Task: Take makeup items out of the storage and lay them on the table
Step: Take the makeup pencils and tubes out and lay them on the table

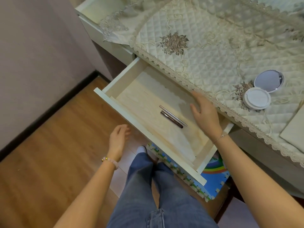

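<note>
Hovering over wooden drawer (125, 83), right hand (204, 112) fingers spread; two slim pens (172, 116) beside.

No readable text, labels, brands or numbers anywhere in the head view. Compact (263, 91) at 3 o'clock on the table: plain white lid and mirror, no print visible. Two pencils (172, 116) in the drawer (131, 111), centre: any markings too small to make out. Foam mat (212, 178) at 5 o'clock shows only a rainbow picture, no letters or digits.
</note>
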